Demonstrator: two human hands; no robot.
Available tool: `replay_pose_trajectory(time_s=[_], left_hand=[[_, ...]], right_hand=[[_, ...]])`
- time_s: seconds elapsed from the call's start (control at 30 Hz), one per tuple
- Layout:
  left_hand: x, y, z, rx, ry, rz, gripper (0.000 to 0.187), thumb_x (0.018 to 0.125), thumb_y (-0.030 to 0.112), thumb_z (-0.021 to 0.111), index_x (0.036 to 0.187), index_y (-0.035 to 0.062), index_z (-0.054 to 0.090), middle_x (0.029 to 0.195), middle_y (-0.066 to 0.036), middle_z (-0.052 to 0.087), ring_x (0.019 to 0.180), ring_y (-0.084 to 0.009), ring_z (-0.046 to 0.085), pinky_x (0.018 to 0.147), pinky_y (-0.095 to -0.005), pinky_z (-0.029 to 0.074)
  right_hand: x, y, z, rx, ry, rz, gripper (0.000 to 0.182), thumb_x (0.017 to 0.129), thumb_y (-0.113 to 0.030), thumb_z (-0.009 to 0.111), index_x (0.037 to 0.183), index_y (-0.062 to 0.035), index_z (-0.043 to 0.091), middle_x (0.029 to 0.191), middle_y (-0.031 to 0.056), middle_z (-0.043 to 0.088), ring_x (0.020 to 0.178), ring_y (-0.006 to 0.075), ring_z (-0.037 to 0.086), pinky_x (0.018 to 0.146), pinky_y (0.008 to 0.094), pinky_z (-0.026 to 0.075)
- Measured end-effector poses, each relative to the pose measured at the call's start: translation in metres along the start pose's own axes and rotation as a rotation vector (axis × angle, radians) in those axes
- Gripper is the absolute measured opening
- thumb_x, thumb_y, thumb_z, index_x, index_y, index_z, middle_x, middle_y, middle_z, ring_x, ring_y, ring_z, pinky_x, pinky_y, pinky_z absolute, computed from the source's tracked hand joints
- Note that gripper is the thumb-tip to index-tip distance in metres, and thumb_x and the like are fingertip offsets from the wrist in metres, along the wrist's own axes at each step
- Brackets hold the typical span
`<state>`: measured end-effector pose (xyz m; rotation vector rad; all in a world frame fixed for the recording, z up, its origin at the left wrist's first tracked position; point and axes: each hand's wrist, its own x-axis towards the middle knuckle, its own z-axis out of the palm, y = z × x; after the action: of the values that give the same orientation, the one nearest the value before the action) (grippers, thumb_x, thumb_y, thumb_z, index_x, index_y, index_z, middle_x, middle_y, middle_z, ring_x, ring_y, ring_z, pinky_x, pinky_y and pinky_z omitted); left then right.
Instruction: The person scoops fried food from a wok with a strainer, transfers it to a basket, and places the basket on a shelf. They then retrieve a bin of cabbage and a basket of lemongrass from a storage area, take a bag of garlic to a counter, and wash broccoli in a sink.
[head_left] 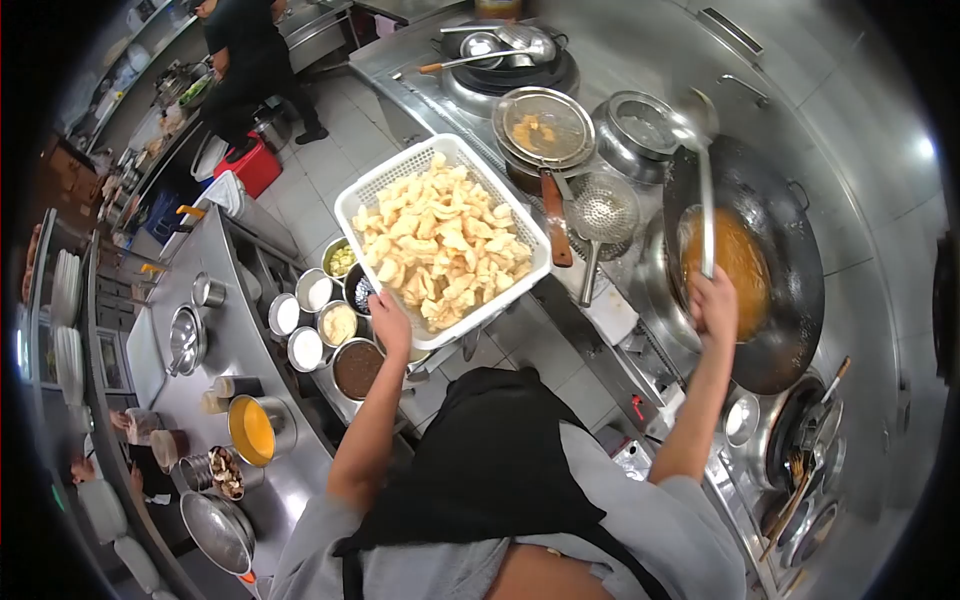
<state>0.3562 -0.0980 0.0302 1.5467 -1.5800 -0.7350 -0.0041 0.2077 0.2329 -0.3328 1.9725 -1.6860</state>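
A white perforated basket (352,205) heaped with pale yellow fried pieces (440,245) is held up by my left hand (390,325), whose fingers grip its near left edge. My right hand (713,303) is closed round the handle of a metal ladle (708,200), above a large dark wok (795,330) on the right. Orange-brown liquid (735,270) lies in the wok. A round strainer (545,125) with a few small pieces in it rests just beyond the basket, and a perforated skimmer (603,208) lies between basket and wok.
Several seasoning containers (340,323) stand left of the basket. Farther left, a steel counter (290,480) holds a pot of orange liquid (260,430) and bowls. A person in dark clothes (250,70) stands at the upper left near a red box (258,165). More pans (800,430) sit lower right.
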Motion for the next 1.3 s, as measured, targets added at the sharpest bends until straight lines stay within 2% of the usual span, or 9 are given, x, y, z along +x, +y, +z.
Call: replay_pose_trajectory(time_s=[0.17, 0.3, 0.5, 0.53, 0.6, 0.73, 1.03, 1.13, 1.3], left_hand=[[0.005, -0.023, 0.006, -0.008, -0.046, -0.015, 0.035, 0.096, 0.033, 0.042, 0.094, -0.0013, 0.05, 0.082, -0.026, 0.058, 0.077, -0.0434, 0.055, 0.069, -0.0457, 0.043], [0.008, -0.029, 0.008, -0.034, -0.056, 0.03, 0.035, 0.097, 0.031, 0.041, 0.09, -0.0029, 0.049, 0.079, -0.022, 0.055, 0.069, -0.0349, 0.05, 0.068, -0.0414, 0.041], [0.02, -0.048, 0.009, 0.013, -0.121, 0.048, 0.028, 0.097, 0.023, 0.037, 0.094, -0.002, 0.048, 0.089, -0.02, 0.056, 0.079, -0.0317, 0.054, 0.073, -0.0389, 0.043], [0.026, -0.062, 0.012, -0.01, -0.179, 0.046, 0.022, 0.097, 0.016, 0.035, 0.098, -0.0007, 0.048, 0.095, -0.017, 0.057, 0.085, -0.0283, 0.055, 0.078, -0.036, 0.045], [0.039, -0.083, 0.019, -0.122, -0.168, 0.127, 0.029, 0.097, 0.019, 0.036, 0.097, -0.0068, 0.048, 0.094, -0.02, 0.057, 0.084, -0.0302, 0.055, 0.08, -0.0372, 0.044], [0.055, -0.088, 0.019, 0.215, -0.101, 0.236, 0.04, 0.096, 0.023, 0.036, 0.097, -0.0131, 0.054, 0.091, -0.028, 0.057, 0.079, -0.0373, 0.054, 0.075, -0.0407, 0.045], [0.043, -0.048, 0.013, 0.164, -0.115, 0.087, 0.043, 0.095, 0.026, 0.035, 0.099, -0.0124, 0.054, 0.098, -0.028, 0.056, 0.085, -0.0422, 0.053, 0.079, -0.0451, 0.044], [0.074, -0.09, 0.017, 1.343, -0.211, 0.74, 0.033, 0.092, 0.022, 0.039, 0.111, -0.002, 0.052, 0.106, -0.018, 0.053, 0.094, -0.0332, 0.052, 0.082, -0.0409, 0.041], [0.05, -0.075, 0.01, 1.537, -0.483, 0.438, 0.049, 0.093, 0.021, 0.038, 0.138, 0.0018, 0.033, 0.14, -0.012, 0.037, 0.126, -0.0323, 0.036, 0.104, -0.0443, 0.024]], right_hand=[[-0.045, 0.029, -0.097, -0.144, 0.378, 0.01, 0.015, 0.083, -0.006, 0.052, 0.098, -0.0039, 0.053, 0.053, -0.0017, 0.043, 0.034, 0.0078, 0.04, 0.03, 0.0232, 0.028], [-0.059, 0.077, -0.166, -0.603, 0.725, 0.073, 0.018, 0.074, -0.012, 0.056, 0.087, 0.0013, 0.057, 0.058, 0.0107, 0.058, 0.045, 0.0214, 0.058, 0.048, 0.0344, 0.047], [-0.043, 0.188, -0.237, -0.792, 0.881, -0.014, 0.015, 0.074, -0.012, 0.057, 0.068, 0.0009, 0.051, 0.055, 0.008, 0.054, 0.041, 0.0172, 0.053, 0.038, 0.0306, 0.04], [-0.069, 0.134, -0.199, -0.315, 0.679, 0.199, 0.016, 0.076, -0.012, 0.058, 0.069, 0.0027, 0.053, 0.061, 0.0119, 0.059, 0.05, 0.021, 0.059, 0.044, 0.0364, 0.045], [-0.074, 0.136, -0.194, 0.384, 0.524, 0.225, 0.017, 0.081, -0.005, 0.053, 0.065, -0.0084, 0.049, 0.052, -0.0013, 0.045, 0.041, 0.0089, 0.044, 0.034, 0.0246, 0.03], [-0.072, 0.147, -0.199, 1.188, 0.16, 0.3, 0.023, 0.081, -0.003, 0.049, 0.062, -0.012, 0.04, 0.052, -0.0059, 0.038, 0.041, 0.0039, 0.034, 0.035, 0.0193, 0.026], [-0.087, 0.1, -0.156, 1.347, -0.022, 0.135, 0.025, 0.082, -0.012, 0.045, 0.059, -0.0162, 0.036, 0.05, -0.0076, 0.035, 0.04, 0.0041, 0.036, 0.034, 0.0199, 0.027], [-0.084, 0.077, -0.152, 1.326, -0.169, 0.155, 0.02, 0.081, -0.01, 0.046, 0.064, -0.0143, 0.036, 0.053, -0.0081, 0.032, 0.04, 0.0032, 0.03, 0.034, 0.0199, 0.024], [-0.052, 0.024, -0.118, 1.308, -0.324, 0.165, 0.006, 0.084, -0.008, 0.044, 0.081, -0.0042, 0.047, 0.058, -0.0054, 0.035, 0.041, 0.003, 0.031, 0.032, 0.0193, 0.023]])
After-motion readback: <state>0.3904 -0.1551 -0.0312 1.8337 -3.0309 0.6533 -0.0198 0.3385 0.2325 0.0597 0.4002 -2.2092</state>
